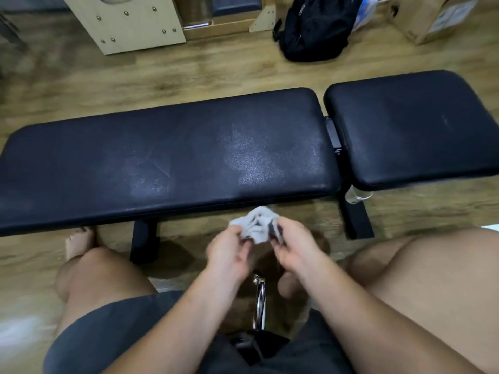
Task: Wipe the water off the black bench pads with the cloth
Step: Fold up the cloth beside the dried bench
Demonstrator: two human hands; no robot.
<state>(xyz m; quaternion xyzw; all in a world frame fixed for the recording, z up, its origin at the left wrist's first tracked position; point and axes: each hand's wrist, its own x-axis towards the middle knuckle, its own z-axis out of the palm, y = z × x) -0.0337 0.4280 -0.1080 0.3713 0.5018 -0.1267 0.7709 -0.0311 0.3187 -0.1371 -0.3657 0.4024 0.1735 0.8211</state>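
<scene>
A long black bench pad (108,163) stretches across the middle of the view, with a pale wet sheen on its right half. A shorter black pad (410,125) sits to its right, separated by a narrow gap. Below the long pad's front edge, my left hand (229,252) and my right hand (294,247) both grip a crumpled grey and dark cloth (256,225) between them. The cloth is held in the air, apart from the pads.
A black backpack (316,28) lies on the wooden floor behind the bench, beside a cardboard box (429,17) and a wooden box (127,20). A clear bottle (356,196) lies under the pad gap. My bare knees flank a chrome stool post (259,300).
</scene>
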